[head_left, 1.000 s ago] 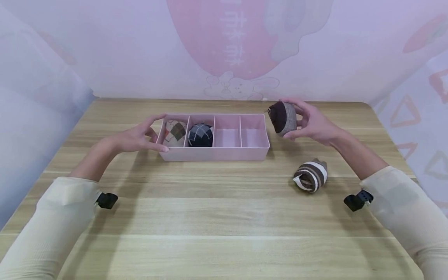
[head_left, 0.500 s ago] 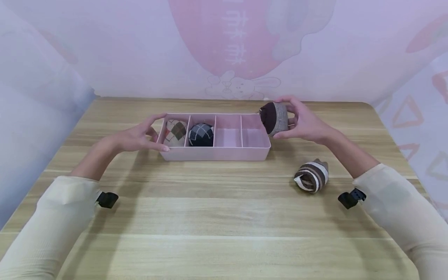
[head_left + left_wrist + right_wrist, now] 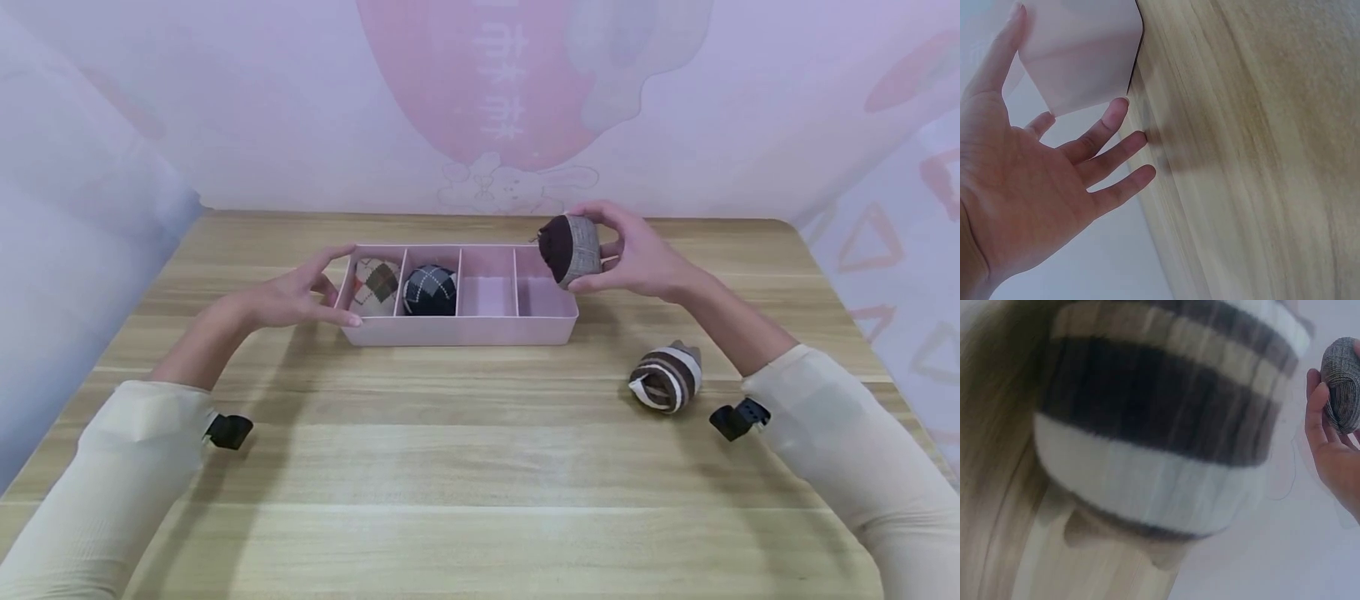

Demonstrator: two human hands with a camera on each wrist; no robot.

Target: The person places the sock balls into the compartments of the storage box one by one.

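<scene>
Lying nearest on the desk (image 3: 480, 467), in front of and to the right of the pink organiser (image 3: 459, 331), is a striped sock roll (image 3: 666, 379) in brown, tan and white, resting alone and well apart from the box; it fills the right wrist view as a blur.

Left hand (image 3: 296, 293): fingers spread and straight, thumb tip touching the organiser's front left corner, other fingers reaching along its left end wall. Left wrist view confirms an open palm beside the box corner; how firmly it presses I cannot tell.

The organiser has four compartments in a row. The leftmost holds a beige argyle sock ball (image 3: 376, 282), the second a dark argyle sock ball (image 3: 431, 289); the third and fourth appear empty.

Right hand (image 3: 637, 254): fingers and thumb curled around a dark brown and grey sock ball (image 3: 570, 249), held in the air above the organiser's right end, over the rim of the fourth compartment.

Risks, as I judge them: the ball sits half over the right wall, so a release here could bounce it off the rim onto the desk. The light plastic box could slide if the ball knocks it and the left hand's contact is only slight. The roll could also loosen in a slack grip.
</scene>
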